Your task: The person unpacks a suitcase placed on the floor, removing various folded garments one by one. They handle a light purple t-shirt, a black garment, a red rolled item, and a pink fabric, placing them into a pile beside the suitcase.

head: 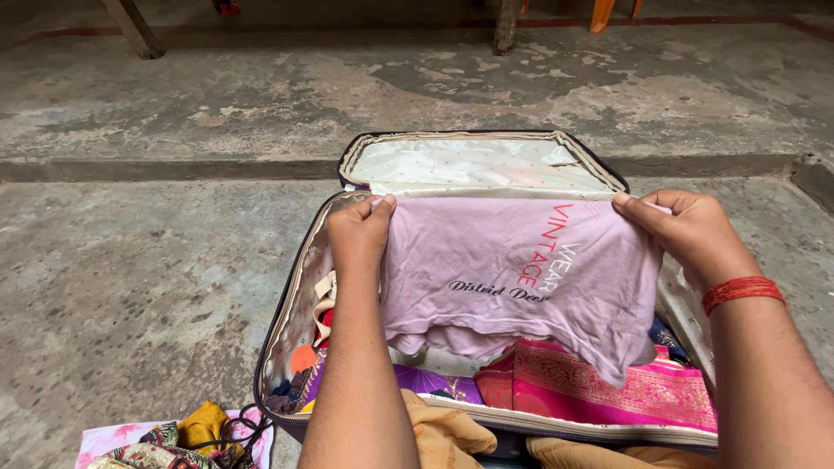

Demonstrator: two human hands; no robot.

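Clearly the shirt (521,278) is soft, thin and light: a pale lilac knit with printed lettering that sags in the middle and hangs in loose folds below the hands. It has no stiffness of its own, so by my judgement it keeps its shape only where it is held; the two upper corners are the sensible places to take it, and it should not slip from a pinch.

Each grip is pressed together on that upper edge. The left hand (360,233) pinches the left corner between thumb and fingers; the right hand (686,234), a red thread band on its wrist, pinches the right corner. The cloth stretches between them and drapes down from both grips.

It hangs over the open suitcase (300,304), which lies on the concrete floor (148,260), lid propped at the far edge. Beneath its hem lie a pink patterned cloth (608,382) and a purple one (430,382), near the suitcase's near edge.
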